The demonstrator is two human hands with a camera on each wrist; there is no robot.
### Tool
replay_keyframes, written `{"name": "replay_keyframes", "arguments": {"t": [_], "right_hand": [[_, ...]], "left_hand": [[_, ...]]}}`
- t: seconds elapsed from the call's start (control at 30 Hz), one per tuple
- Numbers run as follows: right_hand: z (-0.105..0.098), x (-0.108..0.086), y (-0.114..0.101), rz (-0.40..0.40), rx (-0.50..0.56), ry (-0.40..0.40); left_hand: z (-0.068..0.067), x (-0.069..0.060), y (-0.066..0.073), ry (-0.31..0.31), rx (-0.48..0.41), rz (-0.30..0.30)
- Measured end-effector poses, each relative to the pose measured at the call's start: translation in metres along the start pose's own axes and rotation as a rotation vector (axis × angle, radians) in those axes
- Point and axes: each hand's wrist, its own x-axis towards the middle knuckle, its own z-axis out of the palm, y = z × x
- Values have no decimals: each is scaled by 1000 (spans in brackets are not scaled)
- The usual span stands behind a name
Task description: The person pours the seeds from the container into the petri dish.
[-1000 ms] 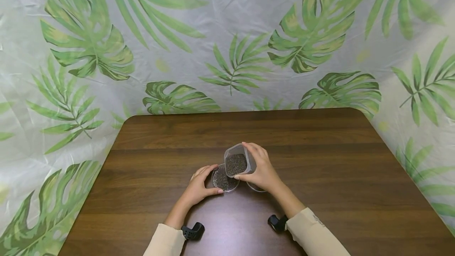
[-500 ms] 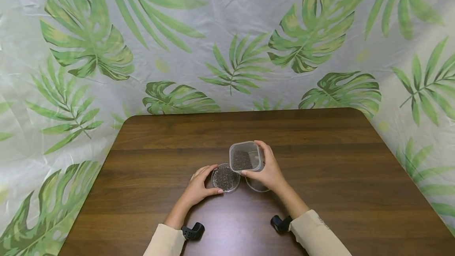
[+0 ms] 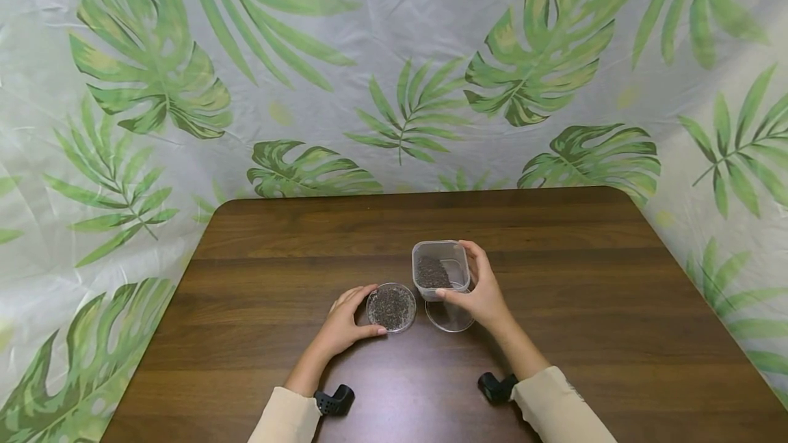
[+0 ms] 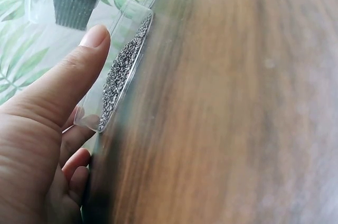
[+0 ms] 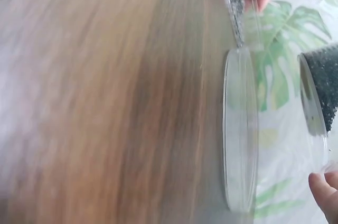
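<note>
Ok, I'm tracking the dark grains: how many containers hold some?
2: the round dish, held by the left hand, and the square tub, held up in the right hand.

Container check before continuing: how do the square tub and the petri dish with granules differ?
The square tub is deep; the petri dish is round and shallow. The right hand holds the tub raised; the left hand grips the dish on the table. The tub's dark granules bank to one side; the dish's cover most of its floor. Both are see-through.
</note>
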Motion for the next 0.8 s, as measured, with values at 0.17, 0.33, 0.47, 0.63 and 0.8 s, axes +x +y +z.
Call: {"name": "replay_keyframes", "arguments": {"t": [0.17,0.33,0.47,0.63,0.8], "right_hand": [[-10,-2,3,-4,-4,15],[-24,-5,7,24,-3,65],[-41,-7,22,42,22,113],[-62,-10,43,50,54,163],[-78,-15,48,64,54,201]], "left_hand": [[0,0,0,-2,2,-4],[0,0,1,-8,2,-10],[0,-1,0,-9,5,-10],[0,-1,0,-6,2,-5],[0,0,1,-4,0,-1]]}}
